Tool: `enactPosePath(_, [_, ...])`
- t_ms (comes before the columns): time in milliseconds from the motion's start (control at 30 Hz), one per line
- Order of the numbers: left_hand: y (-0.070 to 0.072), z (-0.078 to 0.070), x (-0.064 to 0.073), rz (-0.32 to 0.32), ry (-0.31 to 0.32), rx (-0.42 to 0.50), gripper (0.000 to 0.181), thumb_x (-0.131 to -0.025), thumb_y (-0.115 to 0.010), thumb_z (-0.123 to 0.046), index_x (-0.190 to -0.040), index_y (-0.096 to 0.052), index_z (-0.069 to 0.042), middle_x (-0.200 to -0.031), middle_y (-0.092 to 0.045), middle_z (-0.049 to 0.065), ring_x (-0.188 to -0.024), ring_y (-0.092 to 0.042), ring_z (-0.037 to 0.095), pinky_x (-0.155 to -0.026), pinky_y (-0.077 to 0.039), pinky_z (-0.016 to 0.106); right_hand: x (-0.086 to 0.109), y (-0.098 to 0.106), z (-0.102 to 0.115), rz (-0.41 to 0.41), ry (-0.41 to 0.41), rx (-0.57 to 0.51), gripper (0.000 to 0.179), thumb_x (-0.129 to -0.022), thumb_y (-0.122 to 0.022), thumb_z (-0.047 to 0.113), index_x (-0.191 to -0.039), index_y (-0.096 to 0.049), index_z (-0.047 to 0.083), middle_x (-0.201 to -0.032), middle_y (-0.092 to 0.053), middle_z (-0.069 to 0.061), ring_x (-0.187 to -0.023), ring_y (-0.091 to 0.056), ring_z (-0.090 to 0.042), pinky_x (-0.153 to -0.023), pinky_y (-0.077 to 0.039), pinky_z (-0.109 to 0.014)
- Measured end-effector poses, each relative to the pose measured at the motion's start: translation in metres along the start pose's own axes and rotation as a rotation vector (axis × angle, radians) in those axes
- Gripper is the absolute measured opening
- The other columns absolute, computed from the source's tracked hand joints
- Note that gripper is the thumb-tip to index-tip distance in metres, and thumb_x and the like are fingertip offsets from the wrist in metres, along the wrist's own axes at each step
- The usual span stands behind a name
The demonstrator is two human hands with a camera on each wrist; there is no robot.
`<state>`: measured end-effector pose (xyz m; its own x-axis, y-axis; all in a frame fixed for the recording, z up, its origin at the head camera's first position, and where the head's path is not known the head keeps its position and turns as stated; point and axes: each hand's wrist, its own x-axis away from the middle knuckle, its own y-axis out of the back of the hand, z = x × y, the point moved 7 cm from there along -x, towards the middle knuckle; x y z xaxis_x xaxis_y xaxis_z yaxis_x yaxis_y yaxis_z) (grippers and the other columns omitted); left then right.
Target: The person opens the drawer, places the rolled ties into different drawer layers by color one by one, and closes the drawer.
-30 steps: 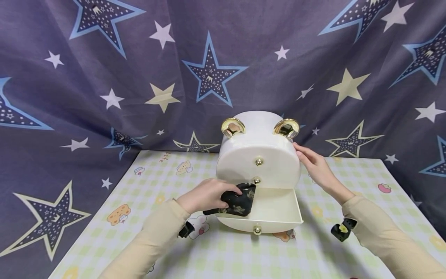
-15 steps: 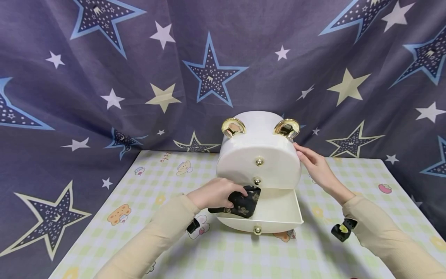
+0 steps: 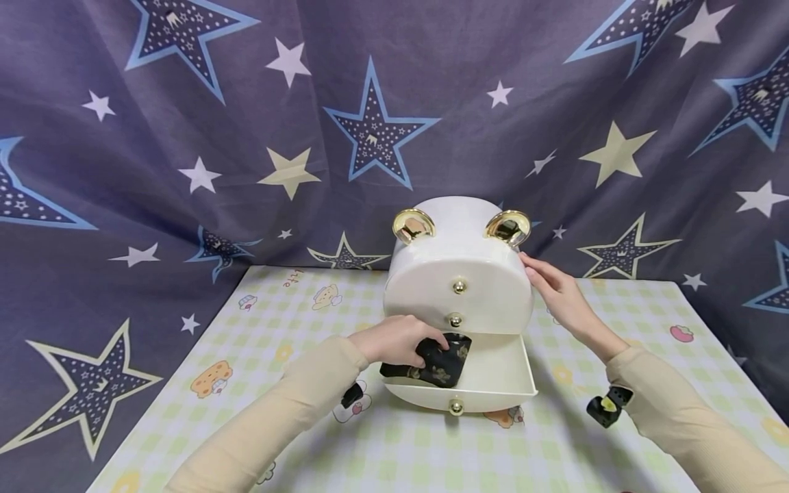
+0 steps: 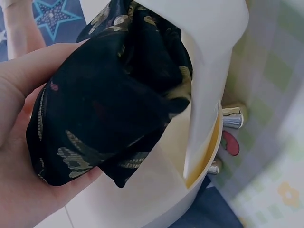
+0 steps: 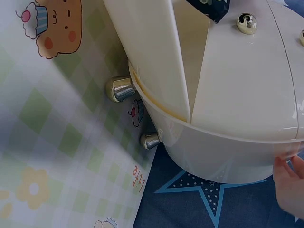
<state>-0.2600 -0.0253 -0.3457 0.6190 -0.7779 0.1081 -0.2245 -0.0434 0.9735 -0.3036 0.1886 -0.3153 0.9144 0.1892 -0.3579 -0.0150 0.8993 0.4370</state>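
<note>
My left hand (image 3: 401, 340) grips a folded black cloth (image 3: 446, 366) with gold flower patterns, thumb on one side and fingers on the other. The cloth is over the left part of a pulled-out bottom drawer (image 3: 499, 363); whether it touches the drawer floor I cannot tell. In the left wrist view the thin fabric (image 4: 95, 118) fills much of the picture. The drawer belongs to a white rounded storage box (image 3: 419, 291) with gold ears and gold knobs. My right hand (image 3: 568, 301) rests its nearly straight fingers against the box's right side, also in the right wrist view.
The box stands on a table with a green checked cloth (image 3: 246, 383), near the back edge. A dark star-patterned curtain (image 3: 468, 116) hangs behind it. The drawer's gold knob (image 3: 455, 407) sticks out in front.
My left hand has moved right with the black cloth, bringing it farther over the open drawer. The right hand and the box have stayed in place.
</note>
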Motion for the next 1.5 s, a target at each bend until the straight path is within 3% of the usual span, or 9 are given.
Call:
enactPosePath(67, [-0.001, 0.0, -0.002, 0.013, 0.001, 0.01, 0.041, -0.07, -0.07, -0.011, -0.109, -0.062, -0.022, -0.108, -0.062, -0.003, -0.098, -0.056, 0.014, -0.084, -0.043, 0.028, 0.0, 0.0, 0.0, -0.002, 0.003, 0.0, 0.042, -0.094, -0.042, 0.024, -0.131, -0.042, 0.004, -0.136, -0.037, -0.014, -0.107, -0.041, 0.007, -0.078, -0.035, -0.006])
enactPosePath(267, [-0.005, 0.0, -0.008, 0.031, -0.012, 0.041, 0.04, -0.071, -0.071, -0.011, -0.109, -0.061, -0.021, -0.109, -0.061, -0.001, -0.101, -0.055, 0.014, -0.085, -0.042, 0.027, -0.001, 0.0, 0.001, 0.0, 0.013, 0.01, 0.041, -0.094, -0.042, 0.024, -0.13, -0.042, 0.004, -0.135, -0.039, -0.013, -0.119, -0.038, -0.007, -0.087, -0.03, -0.004])
enactPosePath(500, [-0.009, 0.0, -0.014, 0.056, -0.015, 0.069, 0.041, -0.071, -0.07, -0.008, -0.109, -0.061, -0.019, -0.109, -0.061, 0.0, -0.102, -0.054, 0.013, -0.087, -0.041, 0.024, -0.001, 0.0, 0.002, -0.004, 0.018, 0.008, 0.041, -0.094, -0.043, 0.022, -0.13, -0.043, 0.004, -0.134, -0.039, -0.013, -0.111, -0.037, 0.008, -0.086, -0.031, -0.004])
enactPosePath(1000, [-0.015, -0.006, -0.028, 0.098, -0.05, 0.082, 0.04, -0.073, -0.069, -0.006, -0.11, -0.06, -0.015, -0.112, -0.059, 0.0, -0.107, -0.051, 0.013, -0.092, -0.036, 0.02, -0.002, 0.001, 0.002, -0.007, 0.013, 0.013, 0.041, -0.094, -0.043, 0.023, -0.13, -0.043, 0.004, -0.134, -0.039, -0.013, -0.11, -0.038, 0.009, -0.086, -0.031, -0.004])
enactPosePath(1300, [-0.019, -0.008, -0.033, 0.112, -0.046, 0.076, 0.04, -0.07, -0.071, -0.006, -0.109, -0.061, -0.014, -0.112, -0.059, -0.001, -0.105, -0.052, 0.011, -0.09, -0.036, 0.018, -0.001, 0.0, 0.0, 0.005, -0.01, 0.021, 0.042, -0.094, -0.042, 0.024, -0.131, -0.042, 0.006, -0.135, -0.038, -0.012, -0.121, -0.037, -0.018, -0.086, -0.03, -0.003])
enactPosePath(1500, [-0.021, -0.007, -0.038, 0.116, -0.037, 0.093, 0.04, -0.071, -0.071, -0.005, -0.109, -0.062, -0.015, -0.112, -0.059, -0.002, -0.104, -0.052, 0.011, -0.089, -0.036, 0.017, -0.001, 0.0, -0.001, 0.003, -0.008, 0.023, 0.042, -0.094, -0.042, 0.025, -0.131, -0.042, 0.006, -0.135, -0.038, -0.011, -0.119, -0.039, -0.009, -0.086, -0.03, -0.004])
